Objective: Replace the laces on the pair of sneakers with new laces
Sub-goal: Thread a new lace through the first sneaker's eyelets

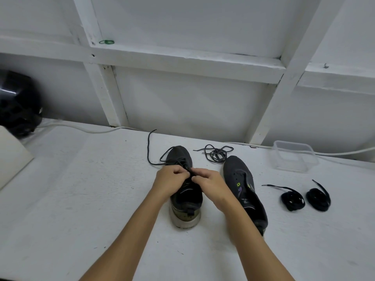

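While both hands are brought together over the middle of the left sneaker, the lace being worked is pinched between them at the eyelet rows. The left hand is curled with its fingertips closed on the lace or the tongue edge, and the right hand is curled the same way just beside it; exactly which strand is held by which hand cannot be told, since the fingers cover it. This sneaker is stood on the white table with its heel toward the person and its toe pointing away, so its long axis is run almost straight out from the body. The loose part of the lace is trailed beyond the hands, looped over the toe and off to the far left, so any pull to free it is judged to be best made away from the body or sideways, with the left hand being the nearer one to that slack. The right sneaker is set just to the right, apparently unlaced, with a removed grey lace heaped beyond its toe. Two bundled black laces are laid farther right, nearer the right hand, well apart from the work. A clear plastic container is seen behind them.
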